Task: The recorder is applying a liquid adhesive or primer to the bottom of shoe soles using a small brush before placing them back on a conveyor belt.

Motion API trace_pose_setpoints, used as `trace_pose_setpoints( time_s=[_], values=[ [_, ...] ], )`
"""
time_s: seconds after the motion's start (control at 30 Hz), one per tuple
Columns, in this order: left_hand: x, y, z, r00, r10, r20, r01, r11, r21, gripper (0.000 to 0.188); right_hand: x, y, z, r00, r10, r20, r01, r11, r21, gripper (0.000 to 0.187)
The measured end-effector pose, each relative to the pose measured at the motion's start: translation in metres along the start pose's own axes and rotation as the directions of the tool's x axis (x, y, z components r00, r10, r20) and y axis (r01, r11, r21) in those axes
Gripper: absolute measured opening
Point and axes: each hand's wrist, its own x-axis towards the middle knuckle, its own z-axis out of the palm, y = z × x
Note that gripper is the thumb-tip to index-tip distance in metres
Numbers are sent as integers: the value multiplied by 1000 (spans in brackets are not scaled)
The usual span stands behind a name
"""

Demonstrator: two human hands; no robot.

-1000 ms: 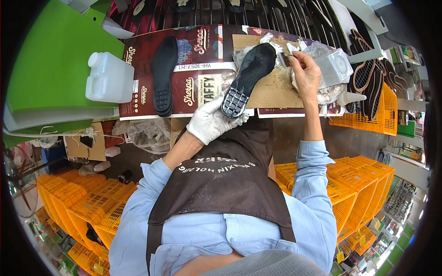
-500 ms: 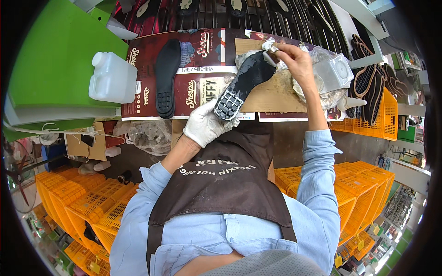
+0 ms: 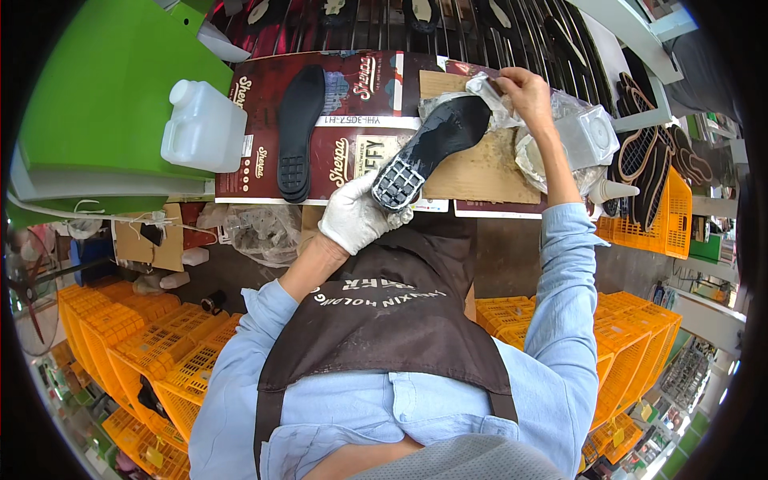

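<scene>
My left hand (image 3: 357, 214), in a white glove, is closed around the heel end of a black shoe sole (image 3: 442, 132). The sole tilts up to the right. Its heel has a grid of recesses edged in white, and part of its face looks wet and shiny. Just beyond the toe end, my bare right hand (image 3: 528, 100) has its fingers pinched together next to crumpled white wrapping (image 3: 484, 86). What they pinch is too small to make out. Further left, black soles (image 3: 299, 128), seemingly stacked, lie on the printed maroon cardboard.
A white plastic jug (image 3: 204, 128) stands at the left beside a green panel (image 3: 104, 88). At the right are a clear square container (image 3: 586, 138) and a nozzle-tipped white bottle (image 3: 614, 190). Behind the cardboard, metal rollers (image 3: 368, 32) carry more soles. Orange crates (image 3: 180, 344) flank me.
My right hand has moved slightly up and right, away from the sole's toe. The brown piece seen in its fingers earlier is no longer distinct. My left hand still grips the sole.
</scene>
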Motion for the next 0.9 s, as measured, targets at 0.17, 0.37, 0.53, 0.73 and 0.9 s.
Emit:
trace_pose_setpoints(
  time_s=[0.17,0.37,0.53,0.73,0.9],
  values=[
    [-2,0,-1,999,22,-45,-22,1000,10,42,-14,-41,1,945,-188,269,109,952,285,21],
    [-2,1,2,1000,8,-25,-7,999,49,42,-13,-38,4,994,-104,32,101,991,85,19],
    [-3,0,2,999,26,-31,-25,999,31,43,-34,-80,4,877,-299,377,191,936,296,18],
    [-1,0,2,1000,2,-16,-2,1000,-26,41,-21,-62,13,980,-176,88,168,981,93,19],
    [-3,-2,0,999,33,-37,-34,999,-20,39,-45,-107,14,806,-368,463,244,920,307,17]
  ],
)
